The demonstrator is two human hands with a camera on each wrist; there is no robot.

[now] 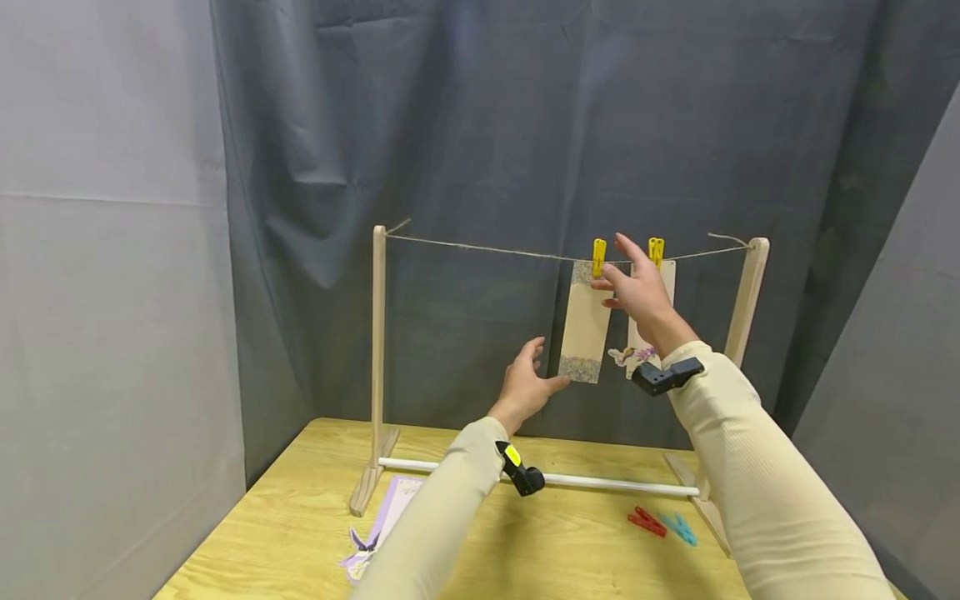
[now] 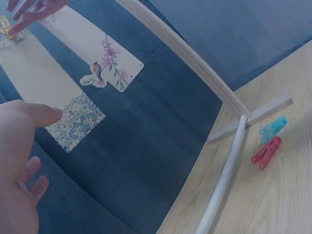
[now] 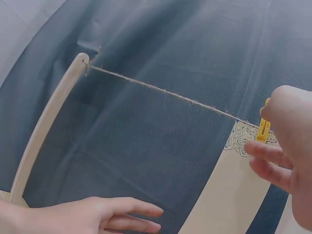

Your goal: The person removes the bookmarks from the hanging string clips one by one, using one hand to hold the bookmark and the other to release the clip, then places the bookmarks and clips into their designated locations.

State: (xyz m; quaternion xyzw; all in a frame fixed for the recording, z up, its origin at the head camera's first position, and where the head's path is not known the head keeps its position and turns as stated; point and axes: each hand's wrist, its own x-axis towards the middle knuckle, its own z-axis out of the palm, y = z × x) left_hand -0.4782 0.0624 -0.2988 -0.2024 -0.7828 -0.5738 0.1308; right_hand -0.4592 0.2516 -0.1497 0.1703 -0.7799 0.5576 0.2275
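Observation:
A cream card with patterned ends (image 1: 585, 321) hangs from the twine (image 1: 480, 247) by a yellow clothespin (image 1: 598, 258). My right hand (image 1: 647, 298) is raised beside that clothespin with its fingers spread apart. In the right wrist view, the thumb overlaps the top of the clothespin (image 3: 263, 130) and the fingertips lie over the card's patterned top. Low down, my left hand (image 1: 527, 387) is held with fingers parted, its thumb tip right at the card's bottom corner. A second card with a bird and flowers (image 2: 109, 61) hangs to the right, under another yellow clothespin (image 1: 656, 250).
Wooden posts (image 1: 378, 333) carry the twine, joined below by a white rod (image 1: 615, 485). On the wooden table (image 1: 277, 517) lie a red clothespin (image 1: 648, 522), a blue clothespin (image 1: 680, 528) and a purple-edged card (image 1: 392, 508) at the left. A dark curtain hangs behind.

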